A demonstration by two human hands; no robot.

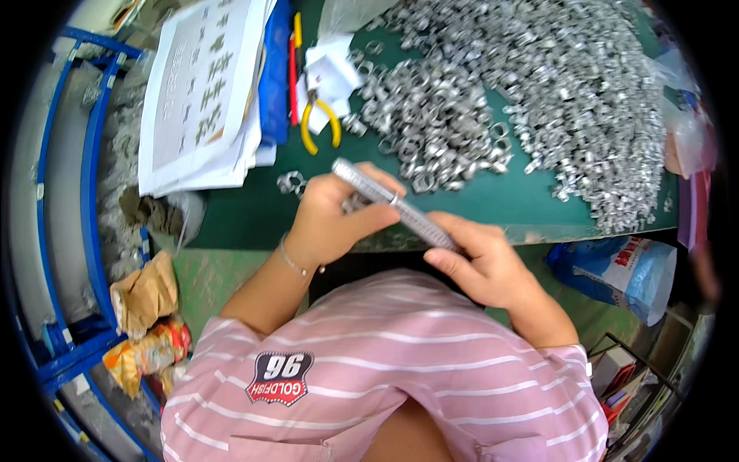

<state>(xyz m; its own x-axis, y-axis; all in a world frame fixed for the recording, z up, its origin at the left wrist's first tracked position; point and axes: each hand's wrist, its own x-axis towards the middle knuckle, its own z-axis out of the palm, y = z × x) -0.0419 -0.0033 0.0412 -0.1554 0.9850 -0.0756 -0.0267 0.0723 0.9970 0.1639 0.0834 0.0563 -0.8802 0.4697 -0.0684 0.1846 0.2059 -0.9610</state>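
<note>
A silver-grey marker pen (419, 223) slants across both hands, just off the near edge of the table. Its upper end lies between the thumb and fingers of my left hand (327, 215), which is closed round it. Some small silvery metal pieces (354, 202) appear tucked in that palm, partly hidden by the thumb. My right hand (481, 258) pinches the pen's lower end between thumb and fingers. A dark seam crosses the pen near my left thumb tip. A few metal rings (291, 182) lie on the table beside my left hand.
Beyond my hands, a small pile of metal rings (439, 115) adjoins a much larger heap (570, 100) on the green table (246, 219). Yellow-handled pliers (319, 123), a red pen (292, 85) and paper sheets (173, 146) lie left. A blue bag (616, 269) stands right, a blue rack (96, 154) left.
</note>
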